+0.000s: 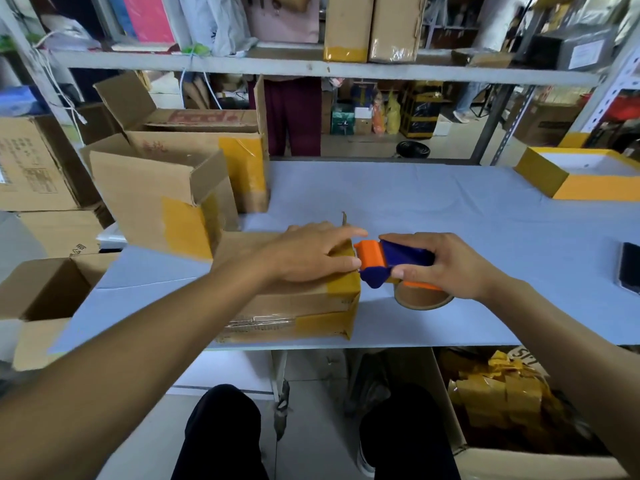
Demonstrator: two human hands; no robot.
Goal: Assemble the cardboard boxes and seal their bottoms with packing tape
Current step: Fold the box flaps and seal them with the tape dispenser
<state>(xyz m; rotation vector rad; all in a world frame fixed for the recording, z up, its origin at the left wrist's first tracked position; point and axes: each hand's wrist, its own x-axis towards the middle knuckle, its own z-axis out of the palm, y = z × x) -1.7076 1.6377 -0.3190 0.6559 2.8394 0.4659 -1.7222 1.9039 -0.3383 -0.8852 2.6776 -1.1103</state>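
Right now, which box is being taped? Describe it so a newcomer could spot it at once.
On the grey table, look at the near edge, left of centre. The box lies flat there under the left hand, with the right hand holding a blue-and-orange tape dispenser at its right end. The other boxes stand open, farther left.

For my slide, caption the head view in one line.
Left hand presses the cardboard box while right hand holds the tape dispenser at its edge.

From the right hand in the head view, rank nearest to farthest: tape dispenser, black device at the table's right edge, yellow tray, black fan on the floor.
From the right hand:
1. Tape dispenser, gripped in it.
2. Black device, right table edge.
3. Yellow tray, far right corner.
4. Black fan, on the floor beyond the table.
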